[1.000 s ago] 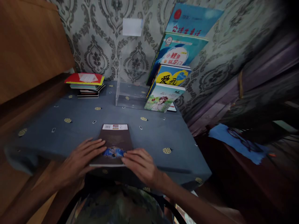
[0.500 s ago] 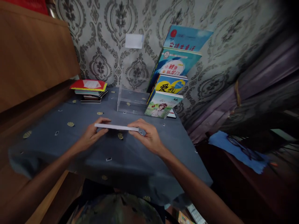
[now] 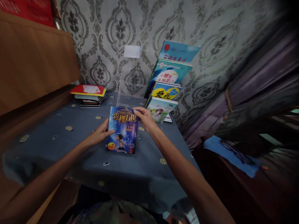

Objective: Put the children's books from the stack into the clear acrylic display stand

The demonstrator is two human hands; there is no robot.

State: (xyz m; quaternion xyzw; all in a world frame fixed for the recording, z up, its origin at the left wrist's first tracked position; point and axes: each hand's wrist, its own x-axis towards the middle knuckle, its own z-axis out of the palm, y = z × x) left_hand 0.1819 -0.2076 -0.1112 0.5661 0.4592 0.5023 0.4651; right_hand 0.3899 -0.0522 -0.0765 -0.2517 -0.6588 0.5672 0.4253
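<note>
A blue book [image 3: 122,132] with gold lettering and a cartoon figure faces me, held upright over the cloth-covered table [image 3: 79,149]. My left hand [image 3: 101,134] grips its left edge, thumb across the cover. At the upper right corner, my right hand [image 3: 145,118] pinches the book, fingers partly behind it. Just beyond stands a clear acrylic display rack [image 3: 119,93] with a white label card [image 3: 132,51] on top. Its right side holds several tiered books, among them a yellow and blue book [image 3: 165,92] and a green one [image 3: 161,109] in front.
A stack of books [image 3: 90,96] with a red one on top lies at the back left, near a wooden cabinet [image 3: 37,53]. To the right, glasses [image 3: 235,152] rest on a blue cloth [image 3: 210,144]. A purple curtain [image 3: 210,102] hangs beside the patterned wall.
The book has turned from edge-on to showing its front cover. My right hand has risen to the upper corner, while my left stays at the left side. The view has shifted slightly.
</note>
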